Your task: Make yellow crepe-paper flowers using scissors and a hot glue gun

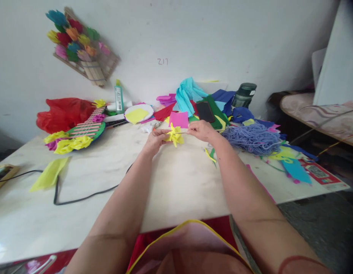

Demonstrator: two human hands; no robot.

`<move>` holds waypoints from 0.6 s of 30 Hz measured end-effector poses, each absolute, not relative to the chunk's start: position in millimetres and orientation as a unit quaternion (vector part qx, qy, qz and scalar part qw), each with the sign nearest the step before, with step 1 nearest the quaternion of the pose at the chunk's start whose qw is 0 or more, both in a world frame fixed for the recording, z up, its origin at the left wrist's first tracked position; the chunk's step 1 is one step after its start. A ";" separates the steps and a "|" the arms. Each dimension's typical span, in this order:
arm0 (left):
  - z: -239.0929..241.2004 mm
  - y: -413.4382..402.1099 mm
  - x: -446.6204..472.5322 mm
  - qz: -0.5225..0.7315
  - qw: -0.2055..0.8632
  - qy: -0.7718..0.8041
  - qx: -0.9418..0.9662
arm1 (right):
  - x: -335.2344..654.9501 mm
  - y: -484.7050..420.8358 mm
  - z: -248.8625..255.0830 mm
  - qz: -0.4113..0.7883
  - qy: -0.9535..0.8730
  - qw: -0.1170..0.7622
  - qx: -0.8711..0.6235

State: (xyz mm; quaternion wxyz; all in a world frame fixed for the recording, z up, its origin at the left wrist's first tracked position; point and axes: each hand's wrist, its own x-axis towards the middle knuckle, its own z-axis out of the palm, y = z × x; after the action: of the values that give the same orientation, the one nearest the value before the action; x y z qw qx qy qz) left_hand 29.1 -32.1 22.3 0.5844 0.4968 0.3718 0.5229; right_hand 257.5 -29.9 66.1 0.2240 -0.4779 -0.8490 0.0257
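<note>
Over the middle of the white table (182, 190), my left hand (157, 140) is closed on a yellow paper flower (175, 135) with several narrow, spread petals. My right hand (201, 130) pinches a thin stick (185, 133), whose far end reaches across the petals. Whether the stick is joined to the flower I cannot tell. Just beyond the hands lies a square of pink paper (178, 119). Small yellow and green scraps (210, 155) rest below my right wrist.
Blue yarn (252, 137), a dark phone (205, 111) and a dark bottle (244, 95) lie or stand at the right. On the left are a flower-trimmed craft (83, 131), a red plastic bag (63, 114), a glue bottle (118, 98) and a black cable (85, 198).
</note>
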 end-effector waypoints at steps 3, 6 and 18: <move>21.8 -31.9 27.7 0.527 0.583 0.376 0.491 | 256.0 -28.8 64.7 0.019 -0.852 0.219 -0.474; 22.0 -31.9 26.1 0.533 0.578 0.378 0.489 | 254.1 -27.0 62.9 0.012 -0.853 0.216 -0.475; 26.5 -29.7 16.0 0.616 0.529 0.381 0.442 | 253.5 -16.1 47.8 0.050 -0.837 0.271 -0.473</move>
State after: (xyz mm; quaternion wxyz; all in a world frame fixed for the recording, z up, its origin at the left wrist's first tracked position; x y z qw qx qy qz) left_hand 16.0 -29.7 26.5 0.5291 0.4425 0.3811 0.6157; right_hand 253.5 -16.1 47.8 0.2712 -0.4732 -0.8367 0.0502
